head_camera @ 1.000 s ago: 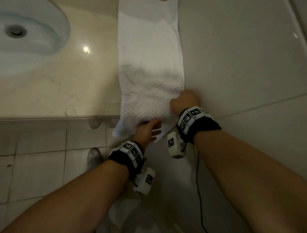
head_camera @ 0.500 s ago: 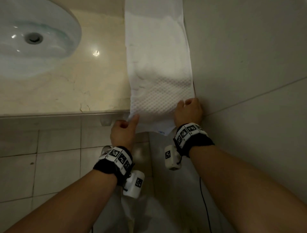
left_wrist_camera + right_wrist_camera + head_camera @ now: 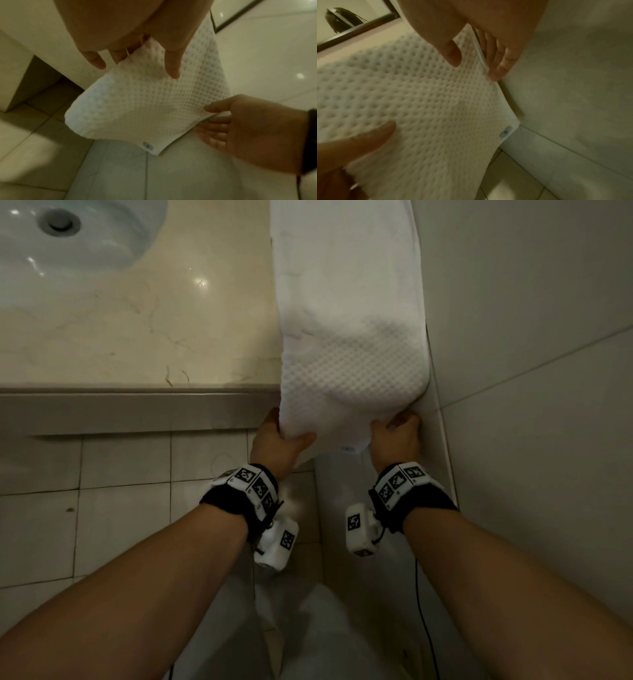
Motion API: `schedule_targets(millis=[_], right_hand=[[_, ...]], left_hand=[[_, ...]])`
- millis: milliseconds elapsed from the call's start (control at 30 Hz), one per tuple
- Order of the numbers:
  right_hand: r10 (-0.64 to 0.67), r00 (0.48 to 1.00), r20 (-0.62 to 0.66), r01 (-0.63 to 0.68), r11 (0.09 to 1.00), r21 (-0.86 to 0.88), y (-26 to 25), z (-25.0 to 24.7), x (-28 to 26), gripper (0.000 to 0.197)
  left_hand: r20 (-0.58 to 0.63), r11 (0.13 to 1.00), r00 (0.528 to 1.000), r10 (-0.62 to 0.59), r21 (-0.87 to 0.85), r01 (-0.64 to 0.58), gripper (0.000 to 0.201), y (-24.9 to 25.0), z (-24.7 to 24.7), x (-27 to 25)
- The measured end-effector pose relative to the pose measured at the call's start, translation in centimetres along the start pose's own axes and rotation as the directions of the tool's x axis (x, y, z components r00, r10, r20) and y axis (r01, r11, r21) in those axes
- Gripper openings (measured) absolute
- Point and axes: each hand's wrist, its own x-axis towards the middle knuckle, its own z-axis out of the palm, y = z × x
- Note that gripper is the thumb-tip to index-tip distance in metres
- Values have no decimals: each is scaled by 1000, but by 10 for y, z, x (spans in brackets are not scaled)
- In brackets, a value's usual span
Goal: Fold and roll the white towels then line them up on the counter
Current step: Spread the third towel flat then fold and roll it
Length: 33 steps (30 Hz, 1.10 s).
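A white waffle-weave towel lies folded in a long strip on the marble counter, along the right wall. Its near end hangs past the counter's front edge. My left hand grips the near left corner, thumb on top and fingers underneath. My right hand pinches the near right edge against the wall side. The left wrist view shows the towel with a small blue tag at its bottom corner and the right hand pinching its hem. In the right wrist view the towel fills the frame.
A white sink basin is set into the counter at the far left. A tiled wall runs close along the towel's right side. Tiled floor lies below the counter edge. A thin black cable hangs by my right forearm.
My left hand has moved from under the middle of the towel's end to its left corner and taken hold. My right hand has slid back to the near right edge.
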Motion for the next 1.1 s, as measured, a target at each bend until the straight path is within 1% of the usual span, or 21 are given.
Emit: schedule_targets(millis=[33, 100, 167, 200, 300, 333, 400, 433, 533, 567, 633, 700, 800, 833, 867, 900, 967, 1000, 1033, 1100], right_hand=[[-9, 999, 31, 9, 1000, 3, 3, 1, 2, 46], [-34, 995, 94, 34, 999, 9, 7, 4, 7, 48], [-50, 987, 150, 44, 998, 46, 10, 6, 14, 55], [-48, 982, 182, 36, 997, 68, 11, 5, 17, 51], [6, 970, 241, -21, 998, 58, 13, 8, 23, 10], [6, 970, 244, -12, 1000, 23, 14, 10, 23, 18], [0, 964, 266, 12, 999, -40, 18, 12, 20, 34], [19, 963, 269, -13, 1000, -25, 19, 12, 17, 37], [100, 937, 335, -154, 978, 139, 24, 2, 2, 33], [106, 930, 352, -198, 950, 240, 26, -1, -5, 28], [107, 929, 354, -261, 867, 425, 31, -8, -21, 10], [109, 924, 367, -300, 801, 519, 36, -16, -32, 23], [112, 907, 405, -350, 734, 582, 43, -31, -50, 44], [110, 904, 414, -360, 719, 595, 46, -35, -56, 49], [104, 905, 413, -357, 712, 605, 47, -41, -62, 50], [91, 912, 401, -338, 720, 605, 48, -48, -69, 46], [78, 920, 384, -304, 760, 575, 47, -61, -80, 29], [73, 918, 391, -293, 788, 541, 46, -67, -85, 21], [60, 913, 404, -278, 816, 507, 46, -73, -90, 17], [34, 901, 432, -248, 858, 450, 45, -85, -97, 19]], left_hand=[[12, 1000, 1000, 5, 28, -6, 67, -3, -1, 1], [47, 997, 999, -25, 71, 22, 55, -9, -2, -1], [112, 998, 993, -46, 55, 39, 45, -14, -8, -4], [144, 998, 988, -52, 40, 47, 43, -17, -11, -7], [214, 994, 971, -109, 8, 110, 30, -18, -23, -17], [235, 992, 964, -125, 2, 128, 30, -19, -27, -19], [267, 987, 952, -150, -16, 160, 36, -19, -34, -26], [276, 984, 947, -163, -26, 177, 37, -20, -37, -29], [307, 968, 930, -201, -82, 236, 38, -20, -42, -38], [309, 959, 929, -204, -125, 253, 34, -20, -43, -42], [300, 933, 931, -207, -227, 280, 26, -18, -45, -50], [275, 915, 941, -199, -291, 278, 28, -14, -46, -59], [240, 903, 957, -164, -354, 243, 20, -7, -48, -78], [233, 897, 961, -150, -375, 232, 20, -5, -48, -85], [229, 896, 964, -135, -387, 217, 24, -4, -50, -92], [224, 899, 968, -113, -391, 195, 33, -3, -53, -100], [226, 918, 971, -75, -365, 156, 59, 0, -58, -115], [232, 927, 971, -63, -346, 143, 68, 2, -61, -121], [237, 933, 970, -56, -333, 135, 74, 4, -63, -126], [238, 938, 970, -42, -324, 121, 80, 9, -67, -135]])
